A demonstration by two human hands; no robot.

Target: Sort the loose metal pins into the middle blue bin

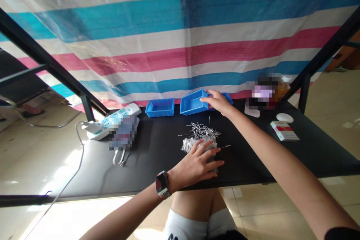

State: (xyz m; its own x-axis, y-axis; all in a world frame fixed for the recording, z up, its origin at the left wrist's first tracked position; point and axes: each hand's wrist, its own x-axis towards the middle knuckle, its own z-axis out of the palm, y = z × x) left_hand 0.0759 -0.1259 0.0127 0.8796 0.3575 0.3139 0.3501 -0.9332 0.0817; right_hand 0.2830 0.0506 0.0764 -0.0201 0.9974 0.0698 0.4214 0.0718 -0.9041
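Note:
My left hand [201,160] lies with fingers spread on a crumpled clear plastic bag [188,144] near the front of the black table. Just beyond the bag is a loose heap of silvery pop rivets [201,130], with a few strays around it. At the back of the table, my right hand [217,101] grips the right side of a blue plastic bin [194,102], which is tilted. Part of another blue bin [227,98] shows behind that hand. A third blue bin [160,108] stands to the left.
A white power strip [131,109] with a plugged-in charger and cable lies at the left, beside a blurred-out object [123,133]. On the right are a red-and-white box [284,131], a white oval item [285,117] and a bottle [284,87]. Striped sheeting [168,56] hangs behind.

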